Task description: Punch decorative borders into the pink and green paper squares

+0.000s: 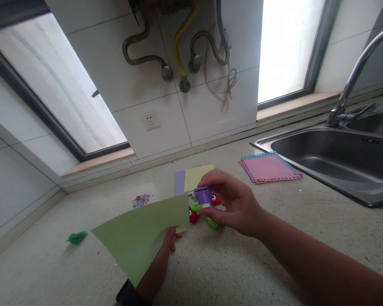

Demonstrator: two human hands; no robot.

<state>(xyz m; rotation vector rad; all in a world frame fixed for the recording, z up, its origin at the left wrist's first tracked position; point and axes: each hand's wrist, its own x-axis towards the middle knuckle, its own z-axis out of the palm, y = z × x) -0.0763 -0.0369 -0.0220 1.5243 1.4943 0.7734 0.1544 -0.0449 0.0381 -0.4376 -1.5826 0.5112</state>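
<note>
A light green sheet of paper [140, 227] is pinched at its lower right edge by my left hand [166, 255], thumb on top. The sheet bends and hangs out to the left above the counter. Between the thumb and fingers of my right hand [234, 204] is a small purple craft paper punch [203, 195], close to the paper's upper right corner. I cannot tell whether the paper's edge is in its slot. Behind and below it lie several more punches in red and green, such as a green one [212, 223], partly hidden by my hand and the paper.
Sheets of yellow paper [194, 176] and purple paper [179, 182] lie near the wall. Tiny coloured paper bits [142, 199] form a pile at left. A crumpled green piece [77, 237] is further left. Pink paper with a punched border [268, 168] tops a stack beside the sink [309, 146].
</note>
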